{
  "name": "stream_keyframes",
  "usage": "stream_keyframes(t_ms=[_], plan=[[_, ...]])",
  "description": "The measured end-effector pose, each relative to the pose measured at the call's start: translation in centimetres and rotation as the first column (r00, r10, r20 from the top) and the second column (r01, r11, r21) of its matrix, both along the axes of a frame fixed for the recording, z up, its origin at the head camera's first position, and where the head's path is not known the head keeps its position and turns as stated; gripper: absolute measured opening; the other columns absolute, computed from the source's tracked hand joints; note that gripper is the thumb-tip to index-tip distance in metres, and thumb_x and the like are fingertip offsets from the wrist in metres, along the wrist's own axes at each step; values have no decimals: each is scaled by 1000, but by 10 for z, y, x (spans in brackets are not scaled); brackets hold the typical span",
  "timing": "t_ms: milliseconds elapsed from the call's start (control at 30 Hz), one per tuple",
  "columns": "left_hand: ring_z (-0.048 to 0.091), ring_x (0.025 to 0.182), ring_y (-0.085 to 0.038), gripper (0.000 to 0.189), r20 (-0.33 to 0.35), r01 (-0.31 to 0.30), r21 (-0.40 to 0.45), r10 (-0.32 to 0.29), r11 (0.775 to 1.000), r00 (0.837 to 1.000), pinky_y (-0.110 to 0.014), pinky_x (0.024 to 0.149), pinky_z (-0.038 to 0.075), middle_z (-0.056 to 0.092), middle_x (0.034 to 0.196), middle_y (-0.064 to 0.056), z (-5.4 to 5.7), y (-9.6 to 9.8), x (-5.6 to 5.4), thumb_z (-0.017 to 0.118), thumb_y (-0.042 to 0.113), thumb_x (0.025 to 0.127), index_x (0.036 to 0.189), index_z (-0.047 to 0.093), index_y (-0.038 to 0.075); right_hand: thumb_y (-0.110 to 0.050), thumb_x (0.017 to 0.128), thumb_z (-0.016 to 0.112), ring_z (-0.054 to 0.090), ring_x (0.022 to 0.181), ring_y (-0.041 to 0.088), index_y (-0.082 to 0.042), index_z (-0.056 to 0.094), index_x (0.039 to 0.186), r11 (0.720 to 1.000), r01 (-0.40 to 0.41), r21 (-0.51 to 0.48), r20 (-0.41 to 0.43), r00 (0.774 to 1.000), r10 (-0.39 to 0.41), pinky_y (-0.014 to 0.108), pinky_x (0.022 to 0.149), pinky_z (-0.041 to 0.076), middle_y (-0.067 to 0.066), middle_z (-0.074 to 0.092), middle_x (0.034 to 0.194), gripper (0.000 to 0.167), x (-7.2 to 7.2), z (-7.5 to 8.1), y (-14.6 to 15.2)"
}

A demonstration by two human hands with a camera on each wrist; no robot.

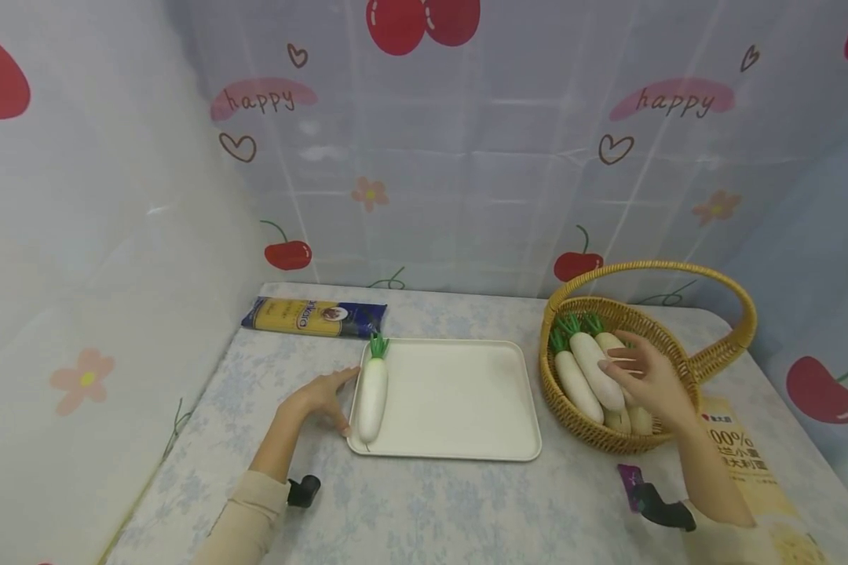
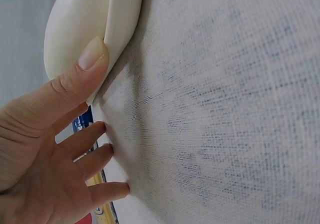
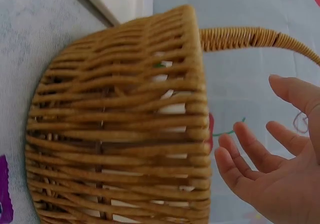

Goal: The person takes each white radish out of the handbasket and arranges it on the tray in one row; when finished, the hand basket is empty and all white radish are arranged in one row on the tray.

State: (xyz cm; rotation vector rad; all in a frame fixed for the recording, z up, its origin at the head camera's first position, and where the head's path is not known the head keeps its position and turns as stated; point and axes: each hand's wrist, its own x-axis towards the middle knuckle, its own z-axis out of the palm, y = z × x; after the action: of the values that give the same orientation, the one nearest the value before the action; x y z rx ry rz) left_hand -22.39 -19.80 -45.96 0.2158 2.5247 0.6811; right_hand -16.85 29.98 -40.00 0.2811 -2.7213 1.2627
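My left hand [image 1: 320, 397] is at the left edge of a cream tray [image 1: 459, 400], fingers spread. In the left wrist view its thumb [image 2: 92, 54] rests against the tray's rim, and the other fingertips reach down by the tablecloth. One white radish [image 1: 373, 399] with green stalks lies lengthwise along the tray's left side. Over a wicker basket [image 1: 564, 416] hangs my right hand [image 1: 650, 380], fingers loosely bent with nothing between them. Several white radishes [image 1: 593, 365] lie in the basket below it, partly hidden by the hand. The right wrist view shows that hand above the woven rim.
A blue and yellow pasta packet [image 1: 314, 317] lies behind the tray at the left. The basket's tall handle [image 1: 650, 265] arches over its far side. A yellow pasta bag [image 1: 749, 471] and a small purple packet [image 1: 630, 486] lie at the right. Patterned curtains surround the table.
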Motion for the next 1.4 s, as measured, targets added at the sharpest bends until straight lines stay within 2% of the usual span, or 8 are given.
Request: stream_keyframes(t_ms=[133,233,367,500,600,733,833,1400], plan=[[23,137,-44,113,-3,4,0,-4,1000,1000,-60,108,24,26,152,-20,0,0,1,91,13,53,148,29,10,-21,94,57,53,104,53,8,26,143,1000,23,-5,19,1000,-22,35,75,55,39,49,122,65,-5,-3,8],[23,137,-44,113,-7,5,-1,-5,1000,1000,-61,108,25,26,152,-20,1,0,2,90,12,54,148,29,10,-22,94,57,53,105,50,9,25,143,999,44,-8,33,999,-43,15,70,47,39,47,123,66,-9,-5,13],[23,137,-44,113,-12,10,-1,-10,1000,1000,-61,108,25,26,151,-20,0,0,1,91,14,53,148,30,10,-26,94,58,55,104,39,8,26,143,996,84,-8,44,996,-83,16,71,46,37,47,125,68,-12,-6,16],[23,137,-43,113,-13,16,2,-16,1000,1000,-59,109,25,26,151,-20,-2,-1,0,91,14,53,148,30,9,-27,93,59,55,94,12,8,27,143,995,97,-8,56,994,-96,11,69,45,37,48,124,69,-16,-7,21],[23,138,-43,113,-12,17,2,-17,1000,1000,-59,109,25,26,151,-20,-2,-1,0,91,14,53,148,29,9,-26,92,60,57,93,16,9,29,142,995,96,11,52,994,-97,17,70,48,37,50,121,68,-19,-7,25],[23,137,-44,113,-18,17,2,-17,1000,1000,-60,108,25,27,151,-21,-1,-1,1,91,13,53,148,30,9,-30,93,58,51,106,48,9,26,143,995,90,32,96,991,-93,48,81,52,39,46,124,71,-24,-6,29],[24,137,-44,114,-22,15,6,-15,1000,1000,-60,108,25,27,151,-21,-1,-2,1,91,13,52,148,30,9,-34,93,57,41,116,55,9,20,145,996,78,39,157,984,-84,65,88,42,41,41,129,76,-28,-6,32],[23,138,-43,115,-12,6,7,-5,1000,1000,-60,108,25,26,152,-19,-1,-1,0,91,15,52,148,29,10,-33,93,56,44,113,56,14,18,142,993,-22,117,312,950,-15,55,84,50,44,39,128,78,-41,-10,47]])
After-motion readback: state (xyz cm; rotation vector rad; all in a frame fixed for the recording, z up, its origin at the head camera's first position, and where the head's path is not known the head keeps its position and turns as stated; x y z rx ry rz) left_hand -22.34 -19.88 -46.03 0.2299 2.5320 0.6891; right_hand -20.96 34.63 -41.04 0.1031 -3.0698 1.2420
